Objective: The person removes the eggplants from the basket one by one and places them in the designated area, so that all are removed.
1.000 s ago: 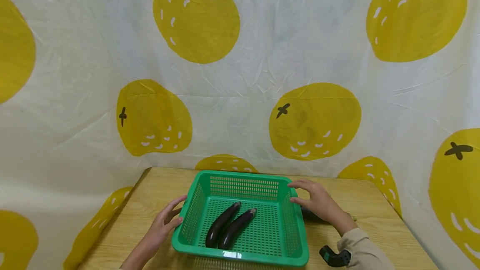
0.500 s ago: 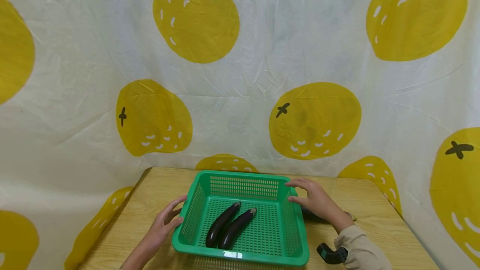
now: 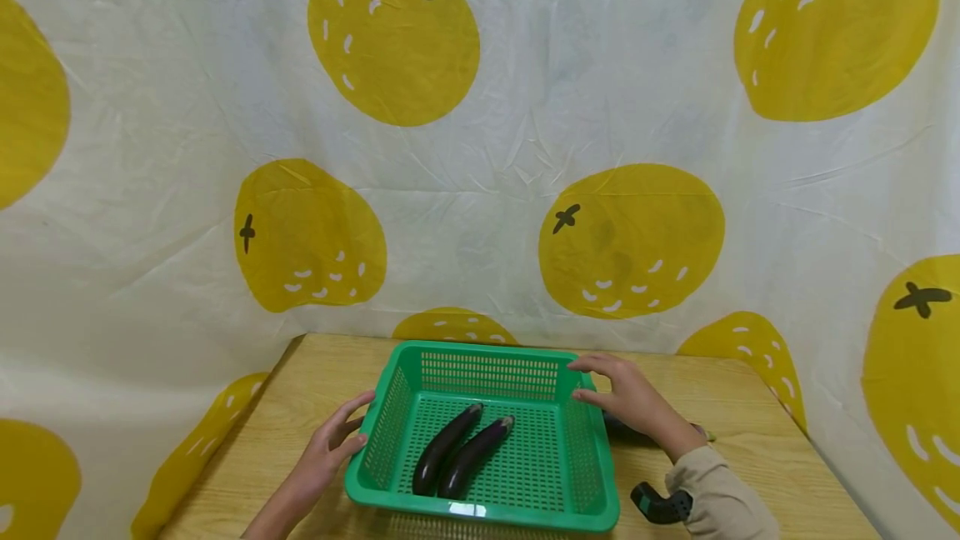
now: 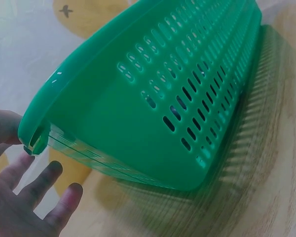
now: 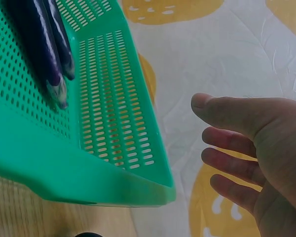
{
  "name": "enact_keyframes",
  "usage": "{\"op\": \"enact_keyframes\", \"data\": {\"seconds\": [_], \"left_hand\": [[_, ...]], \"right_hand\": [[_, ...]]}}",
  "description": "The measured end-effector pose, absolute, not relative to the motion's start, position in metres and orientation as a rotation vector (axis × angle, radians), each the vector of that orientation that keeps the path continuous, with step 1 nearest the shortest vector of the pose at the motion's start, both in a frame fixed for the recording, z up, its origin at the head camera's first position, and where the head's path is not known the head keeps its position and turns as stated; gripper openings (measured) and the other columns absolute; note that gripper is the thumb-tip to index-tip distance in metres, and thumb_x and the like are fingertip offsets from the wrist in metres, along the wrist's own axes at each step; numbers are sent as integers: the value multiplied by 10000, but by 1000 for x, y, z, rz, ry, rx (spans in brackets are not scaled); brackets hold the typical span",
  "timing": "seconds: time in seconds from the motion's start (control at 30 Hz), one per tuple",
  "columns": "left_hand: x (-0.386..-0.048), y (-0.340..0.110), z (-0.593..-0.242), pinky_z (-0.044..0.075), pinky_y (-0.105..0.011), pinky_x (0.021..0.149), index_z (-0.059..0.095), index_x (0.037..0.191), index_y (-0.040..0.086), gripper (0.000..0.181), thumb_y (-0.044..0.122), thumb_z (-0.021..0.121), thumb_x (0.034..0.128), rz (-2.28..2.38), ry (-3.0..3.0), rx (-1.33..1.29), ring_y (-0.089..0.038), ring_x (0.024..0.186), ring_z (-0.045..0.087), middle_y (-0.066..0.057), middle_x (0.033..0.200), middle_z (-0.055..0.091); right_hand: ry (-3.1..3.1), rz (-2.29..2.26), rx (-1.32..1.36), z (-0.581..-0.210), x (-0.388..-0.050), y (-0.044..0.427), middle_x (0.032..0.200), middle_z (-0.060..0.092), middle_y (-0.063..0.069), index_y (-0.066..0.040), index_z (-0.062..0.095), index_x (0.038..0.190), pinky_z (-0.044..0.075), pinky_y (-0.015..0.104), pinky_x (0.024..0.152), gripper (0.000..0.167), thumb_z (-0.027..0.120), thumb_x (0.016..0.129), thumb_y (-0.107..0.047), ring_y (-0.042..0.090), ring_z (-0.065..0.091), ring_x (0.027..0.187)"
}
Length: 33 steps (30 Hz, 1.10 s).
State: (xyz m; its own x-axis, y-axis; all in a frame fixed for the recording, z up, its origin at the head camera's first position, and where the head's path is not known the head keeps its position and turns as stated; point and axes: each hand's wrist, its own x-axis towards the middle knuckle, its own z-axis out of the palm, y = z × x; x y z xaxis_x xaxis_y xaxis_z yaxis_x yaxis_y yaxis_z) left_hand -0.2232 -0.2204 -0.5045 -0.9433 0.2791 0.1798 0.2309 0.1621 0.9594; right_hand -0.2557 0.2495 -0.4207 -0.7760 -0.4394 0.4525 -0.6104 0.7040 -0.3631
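Note:
A green plastic basket [image 3: 525, 448] with slotted walls stands on the wooden table, and two dark purple eggplants [image 3: 474, 457] lie side by side on its floor. My left hand [image 3: 327, 448] is at the basket's left rim, fingers spread and fairly straight; in the left wrist view its fingers [image 4: 42, 180] hang below the rim corner. Over the right rim hovers my right hand [image 3: 624, 394], thumb and fingers apart with nothing between them; the right wrist view has this hand [image 5: 251, 148] clear of the basket. Another eggplant [image 3: 626, 432] lies right of the basket, partly hidden by the right hand and forearm.
A black curved device [image 3: 660, 503] sits at the right sleeve. The wooden table [image 3: 750, 448] reaches back to a white sheet [image 3: 465, 257] printed with yellow fruit, which hangs behind and along both sides.
My right hand has drifted slightly left and up, a little further over the basket's right rim. The left hand, basket and eggplants have stayed in place.

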Motion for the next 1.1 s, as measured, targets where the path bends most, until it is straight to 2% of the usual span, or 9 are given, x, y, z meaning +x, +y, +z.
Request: {"op": "enact_keyframes", "data": {"seconds": [0.63,1.1], "left_hand": [[-222,-219,-506,505,-193,954,302,1611,10,571,124,506,1089,1946,2377,522,-600,1453,330,-266,1677,230],[-222,-219,-508,509,-198,949,294,1609,-3,581,124,512,1086,1940,2393,521,-607,1446,332,-281,1667,230]], "right_hand": [[-2578,739,876,-420,-263,242,1252,718,123,-61,724,1239,567,484,914,362,798,898,-159,318,683,1084],[-2601,784,914,-419,-268,233,1258,716,143,-39,716,1252,566,486,931,376,790,906,-168,347,684,1106]]}}
